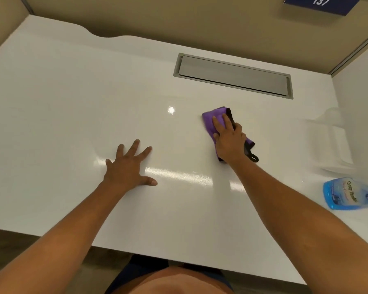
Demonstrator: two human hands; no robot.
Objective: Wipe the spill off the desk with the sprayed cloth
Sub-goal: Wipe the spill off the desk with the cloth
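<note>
A folded purple cloth (212, 119) with a black edge and loop lies on the white desk (72, 102), right of centre. My right hand (228, 140) presses flat on top of it, fingers pointing away from me, covering most of it. My left hand (129, 165) rests palm down on the bare desk to the left, fingers spread, holding nothing. I cannot make out any spill on the glossy surface; only light reflections show.
A grey metal cable flap (234, 76) is set into the desk behind the cloth. A blue spray bottle (346, 194) lies at the right edge. Beige partition walls enclose the back and sides, with a blue sign (321, 4) reading 137.
</note>
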